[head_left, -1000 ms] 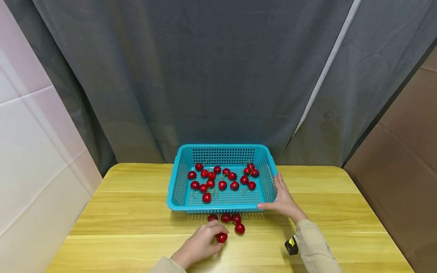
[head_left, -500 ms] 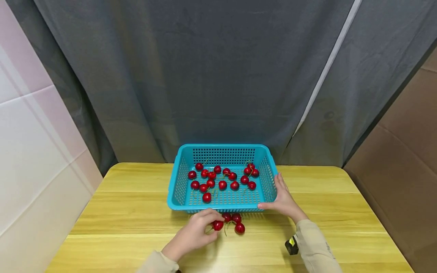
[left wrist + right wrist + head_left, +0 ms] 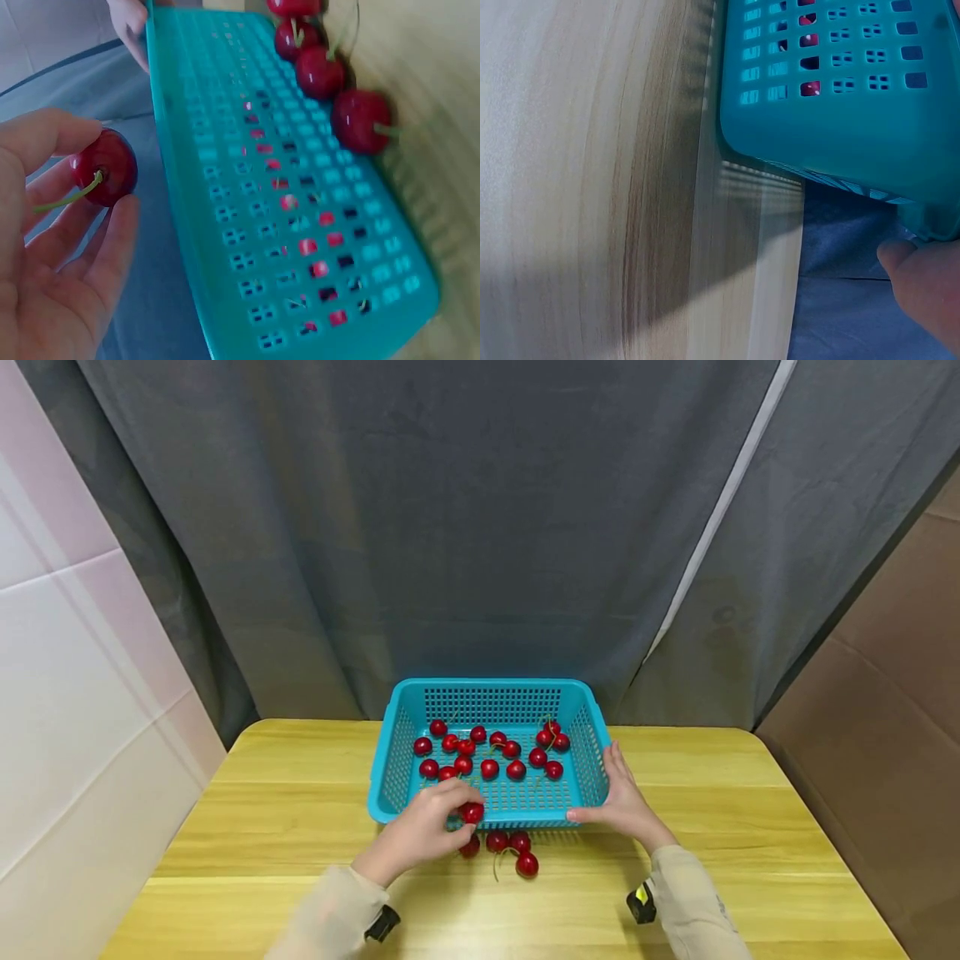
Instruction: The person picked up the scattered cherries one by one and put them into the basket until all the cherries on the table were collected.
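Note:
Between thumb and fingertips, my left hand (image 3: 423, 827) pinches a red cherry (image 3: 472, 812) at the front rim of the blue perforated plastic basket (image 3: 491, 683). A green stem trails from this cherry (image 3: 112, 161) in the left wrist view. My right hand (image 3: 626, 802) holds the basket's front right corner, thumb along the front rim and fingers along the right side. Several cherries (image 3: 489, 769) are spread over the basket's floor, some with stems. On the table just before the basket lie several more cherries (image 3: 527, 865).
The light wooden table (image 3: 277, 827) carries everything. Behind it hangs a grey curtain (image 3: 480, 527). A pale panel (image 3: 90, 635) stands at the left and a brown one (image 3: 885, 718) at the right. Small dark cameras (image 3: 641, 903) sit on both wrists.
My left hand has picked up the nearest cherry from the table and carried it forward and up to the basket's front rim. My right hand has stayed at the corner.

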The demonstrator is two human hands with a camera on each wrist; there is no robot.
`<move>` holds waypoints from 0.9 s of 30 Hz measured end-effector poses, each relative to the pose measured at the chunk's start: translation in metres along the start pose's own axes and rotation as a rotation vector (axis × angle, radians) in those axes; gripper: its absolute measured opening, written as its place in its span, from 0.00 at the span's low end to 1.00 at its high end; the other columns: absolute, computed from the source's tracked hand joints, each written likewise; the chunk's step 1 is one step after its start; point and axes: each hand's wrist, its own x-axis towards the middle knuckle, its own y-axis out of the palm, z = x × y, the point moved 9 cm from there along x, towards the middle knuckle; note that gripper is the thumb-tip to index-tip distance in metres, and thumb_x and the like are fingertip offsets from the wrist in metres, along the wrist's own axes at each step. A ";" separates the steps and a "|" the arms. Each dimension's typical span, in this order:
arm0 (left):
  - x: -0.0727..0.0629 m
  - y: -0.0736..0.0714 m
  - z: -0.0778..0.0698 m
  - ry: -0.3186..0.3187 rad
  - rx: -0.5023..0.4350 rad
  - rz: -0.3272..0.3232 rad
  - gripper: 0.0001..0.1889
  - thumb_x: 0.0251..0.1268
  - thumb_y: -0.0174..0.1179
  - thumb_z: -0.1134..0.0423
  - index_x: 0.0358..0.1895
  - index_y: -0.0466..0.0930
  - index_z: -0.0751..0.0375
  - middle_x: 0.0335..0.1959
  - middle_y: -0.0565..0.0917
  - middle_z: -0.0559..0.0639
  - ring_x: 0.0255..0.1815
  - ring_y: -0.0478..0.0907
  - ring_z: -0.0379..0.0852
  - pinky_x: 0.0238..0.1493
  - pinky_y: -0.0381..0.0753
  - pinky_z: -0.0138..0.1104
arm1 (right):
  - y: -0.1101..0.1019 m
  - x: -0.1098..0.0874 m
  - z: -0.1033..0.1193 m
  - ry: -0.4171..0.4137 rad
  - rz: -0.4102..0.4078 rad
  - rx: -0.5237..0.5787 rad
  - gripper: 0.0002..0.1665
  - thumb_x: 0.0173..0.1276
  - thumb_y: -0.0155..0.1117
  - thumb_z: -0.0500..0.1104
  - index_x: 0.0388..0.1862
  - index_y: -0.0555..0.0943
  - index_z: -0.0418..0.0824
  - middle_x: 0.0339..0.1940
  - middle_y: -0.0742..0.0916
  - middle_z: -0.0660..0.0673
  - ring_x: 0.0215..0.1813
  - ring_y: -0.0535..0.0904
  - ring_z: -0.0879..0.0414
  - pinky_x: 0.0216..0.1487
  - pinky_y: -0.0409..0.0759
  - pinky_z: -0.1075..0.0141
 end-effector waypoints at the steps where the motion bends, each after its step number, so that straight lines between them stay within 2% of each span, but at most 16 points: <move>1: 0.003 -0.002 0.003 0.002 0.010 0.003 0.14 0.48 0.64 0.68 0.42 0.80 0.60 0.41 0.80 0.49 0.41 0.77 0.43 0.41 0.80 0.31 | 0.000 0.000 0.000 0.000 -0.001 0.000 0.74 0.40 0.76 0.56 0.71 0.38 0.31 0.73 0.38 0.37 0.72 0.33 0.38 0.66 0.46 0.40; 9: 0.023 -0.014 0.025 -0.040 0.049 0.028 0.14 0.50 0.64 0.67 0.43 0.79 0.61 0.42 0.81 0.50 0.40 0.76 0.44 0.40 0.80 0.32 | -0.001 0.000 0.001 -0.015 -0.008 0.009 0.73 0.40 0.76 0.55 0.71 0.38 0.31 0.73 0.38 0.37 0.72 0.34 0.37 0.65 0.46 0.40; 13: 0.030 -0.013 0.036 -0.082 0.052 0.056 0.15 0.51 0.64 0.65 0.44 0.80 0.61 0.42 0.81 0.50 0.40 0.76 0.43 0.41 0.80 0.32 | 0.000 0.000 0.000 -0.013 -0.005 0.009 0.73 0.40 0.76 0.56 0.71 0.38 0.31 0.73 0.38 0.37 0.72 0.33 0.37 0.65 0.45 0.40; 17: 0.038 -0.012 0.043 -0.090 0.049 0.070 0.14 0.51 0.64 0.66 0.43 0.80 0.62 0.41 0.81 0.51 0.38 0.75 0.43 0.38 0.80 0.30 | -0.001 0.000 -0.002 -0.014 -0.009 0.003 0.73 0.40 0.76 0.56 0.71 0.39 0.31 0.73 0.39 0.37 0.72 0.34 0.37 0.65 0.46 0.40; 27: 0.058 -0.003 0.060 -0.125 0.104 0.140 0.13 0.51 0.64 0.67 0.43 0.80 0.63 0.42 0.81 0.52 0.40 0.76 0.46 0.42 0.79 0.36 | -0.001 0.000 -0.001 -0.005 -0.007 0.007 0.74 0.39 0.77 0.56 0.71 0.38 0.31 0.73 0.38 0.37 0.72 0.34 0.38 0.66 0.45 0.41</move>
